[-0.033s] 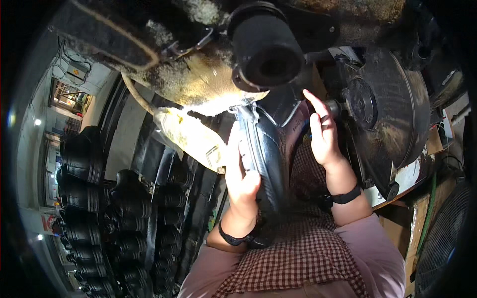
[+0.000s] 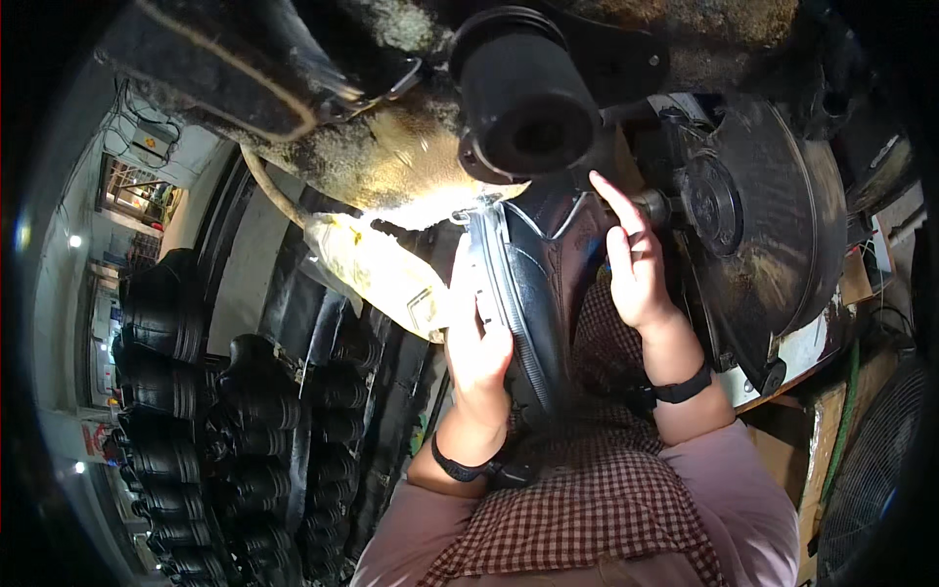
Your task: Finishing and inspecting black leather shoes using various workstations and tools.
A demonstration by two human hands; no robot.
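A black leather shoe or boot (image 2: 545, 279) stands on end in front of me, under the dark cylindrical machine part (image 2: 528, 108). Its ribbed sole edge runs down its left side and the upper faces right. My left hand (image 2: 477, 347) grips that sole side, thumb toward me; the other fingers are partly hidden. At the shoe's right, my right hand (image 2: 641, 269) is open with fingers stretched upward, the index finger reaching toward the machine. Whether its fingertips touch the shoe I cannot tell. Bright light falls on a metal piece (image 2: 469, 213) at the shoe's far end.
A yellowish wrapped bundle (image 2: 377, 279) hangs left of my left hand. Racks of black boots (image 2: 249, 421) fill the left side. To the right stand a large dark wheel (image 2: 773, 215) and a fan grille (image 2: 875, 470). A checked apron (image 2: 577, 509) covers my lap.
The shoe has turned slightly between my hands, and its upper shows at a different angle. A shiny part at the machine's upper left has shifted. My hands have hardly moved.
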